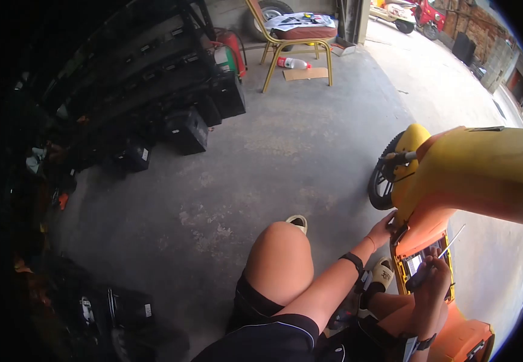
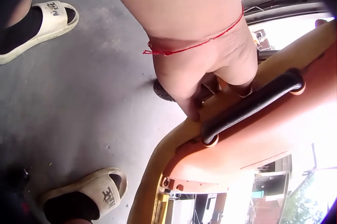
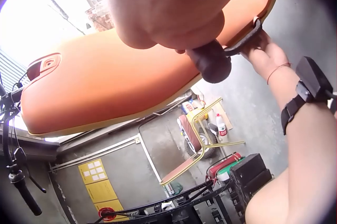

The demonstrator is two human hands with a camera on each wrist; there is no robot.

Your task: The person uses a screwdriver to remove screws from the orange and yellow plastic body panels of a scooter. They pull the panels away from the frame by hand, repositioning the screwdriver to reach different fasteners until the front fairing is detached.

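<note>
My left hand (image 1: 383, 230) (image 2: 210, 71) rests on the yellow rim of the scooter body (image 2: 174, 134), beside a black bar handle (image 2: 253, 105); some fingertips are hidden. In the right wrist view the same hand (image 3: 266, 55) lies behind that handle (image 3: 245, 42). My right hand (image 1: 433, 280) (image 3: 168, 13) grips the dark handle of a screwdriver (image 3: 210, 63), whose metal shaft (image 1: 452, 240) points up and away over the orange body. Below it is an opening with a yellow frame (image 1: 399, 271); its contents are partly hidden.
The scooter's front wheel (image 1: 383, 175) stands ahead. Black boxes (image 1: 186, 130) line the floor at left. A chair (image 1: 300, 42) with papers on its seat is at the back, with a bottle (image 1: 294, 63) and cardboard (image 1: 306, 74) near its legs. Slippered feet (image 2: 87, 197) are beside the scooter.
</note>
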